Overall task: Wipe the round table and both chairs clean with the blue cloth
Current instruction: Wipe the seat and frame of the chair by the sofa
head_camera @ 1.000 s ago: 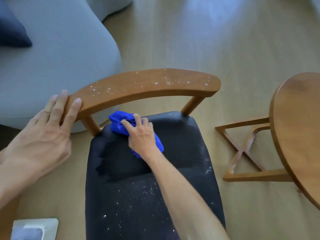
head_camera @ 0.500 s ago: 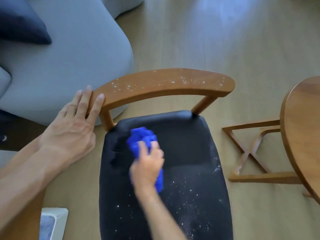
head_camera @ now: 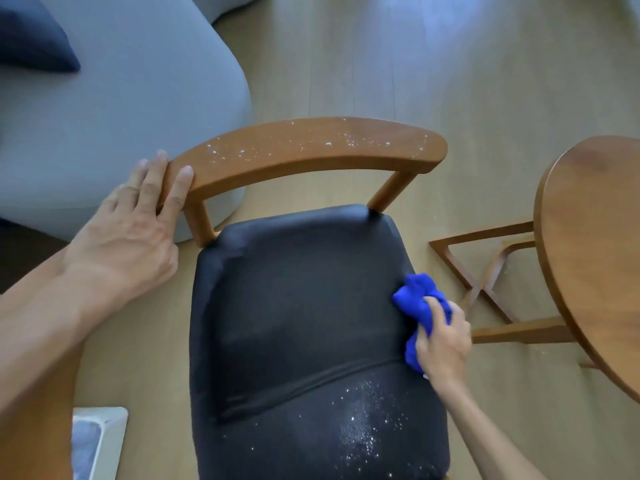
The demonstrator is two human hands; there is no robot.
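Observation:
A wooden chair with a black padded seat point(head_camera: 298, 306) stands below me. White crumbs speckle the seat's near part and the curved backrest point(head_camera: 311, 150). My right hand point(head_camera: 445, 337) is shut on the bunched blue cloth point(head_camera: 417, 301), pressing it on the seat's right edge. My left hand point(head_camera: 131, 230) grips the left end of the backrest, fingers over the wood. The round wooden table point(head_camera: 595, 244) shows at the right edge.
A grey sofa point(head_camera: 121, 109) with a dark cushion point(head_camera: 31, 39) sits close behind the chair on the left. The table's crossed wooden base point(head_camera: 491, 282) lies right of the seat. A white box point(head_camera: 100, 441) rests on the wood floor, lower left.
My right hand swept the blue cloth from the seat's back left, across the middle, to its right edge. The wiped back part now looks free of crumbs. My left hand kept holding the backrest.

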